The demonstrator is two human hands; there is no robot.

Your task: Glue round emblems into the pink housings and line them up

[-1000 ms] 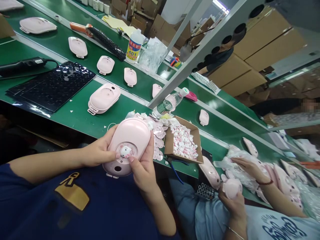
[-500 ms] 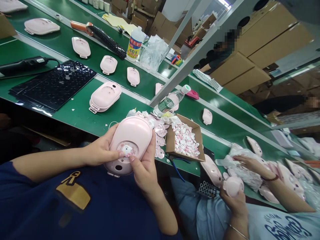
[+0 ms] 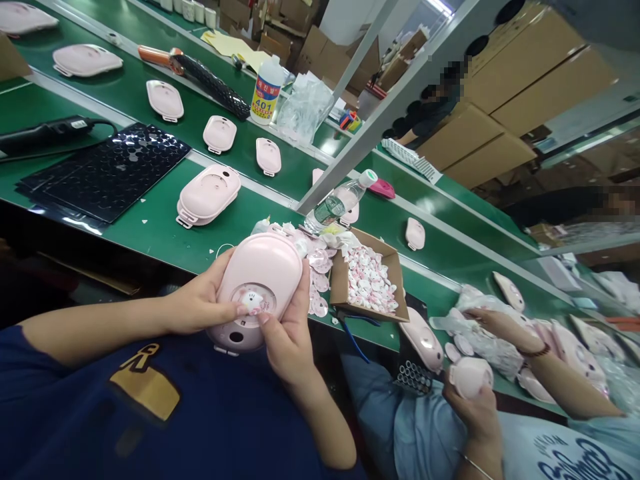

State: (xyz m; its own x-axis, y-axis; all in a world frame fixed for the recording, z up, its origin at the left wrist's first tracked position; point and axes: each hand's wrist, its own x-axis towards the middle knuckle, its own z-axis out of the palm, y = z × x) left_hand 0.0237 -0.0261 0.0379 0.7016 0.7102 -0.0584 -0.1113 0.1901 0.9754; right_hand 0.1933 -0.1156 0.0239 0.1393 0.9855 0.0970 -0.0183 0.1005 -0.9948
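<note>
Between my two hands is a pink plastic case [image 3: 267,263], rounded and oval, held above my lap at the bench edge. A round recess in its face carries a white cat-face piece [image 3: 251,299]. My left hand [image 3: 213,300] grips the left side, its thumb on that piece. From the right, my right hand [image 3: 290,330] wraps the other side, thumb at the lower rim of the recess. Just beyond lie loose pink round discs [image 3: 319,277] and a cardboard box [image 3: 340,280] heaped with small white-and-pink pieces.
Blue-handled pliers [image 3: 355,333] overhang the bench edge. A water bottle [image 3: 330,210] leans by a metal post [image 3: 350,160]. More pink cases [image 3: 209,193] sit on the green belt, with black sheets [image 3: 107,173] at left. On the right, a co-worker's hand [image 3: 473,407] holds a pink part.
My hands keep the same hold on the case, thumbs still at the recess. The view has shifted slightly. The co-worker's hand with the pink part has moved a little.
</note>
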